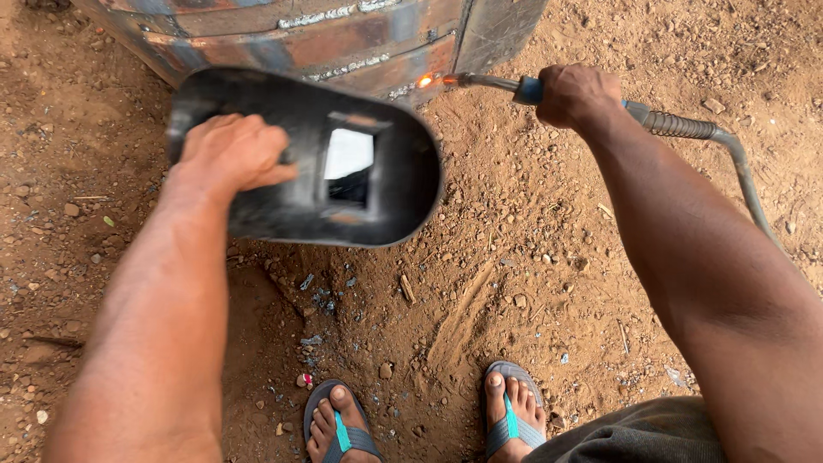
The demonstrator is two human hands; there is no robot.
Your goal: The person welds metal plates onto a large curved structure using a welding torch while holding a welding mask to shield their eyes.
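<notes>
Welded steel drum (343, 39), rust-brown with beaded seams, is seen lying on the dirt ground (514, 283) beyond both sets of fingers. A black hand-held welding shield (360, 171) with a small viewing window is gripped at its near side by the left hand (227, 154), fingers clamped on its handle; much of the drum is blocked by it. A welding torch (489, 83) is clenched in the right hand (576, 93), its glowing tip touching the drum, its hose (729, 150) trailing behind the fingers. Feet in grey flip-flops (513, 411) are planted nearer.
</notes>
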